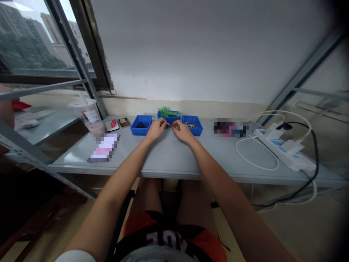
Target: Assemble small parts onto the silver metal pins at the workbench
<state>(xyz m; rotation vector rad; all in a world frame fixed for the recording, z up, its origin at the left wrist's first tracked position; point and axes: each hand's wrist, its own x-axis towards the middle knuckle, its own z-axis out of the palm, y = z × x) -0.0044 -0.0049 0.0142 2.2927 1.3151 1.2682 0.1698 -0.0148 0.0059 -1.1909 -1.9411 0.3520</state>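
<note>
My left hand (157, 129) and my right hand (183, 131) meet over the middle of the grey table, fingers pinched close together. Between their fingertips are small shiny metal pieces (169, 126), too small to name. Both hands appear closed on them. Just left of my hands, a blue bin (133, 131) holds small dark pieces (141, 126). To the right, a second blue bin (197, 133) has loose silvery metal pieces (191, 125) in it. Behind my hands stands a third blue bin (177, 118), heaped with green plastic pieces (167, 112).
A lidded drink cup (91, 118), a small white tray (112, 125) with a red item and a phone (105, 147) lie left. On the right are a pixelated object (231, 128) and a white power strip (283, 149) with looping cables. Metal shelf posts flank the table.
</note>
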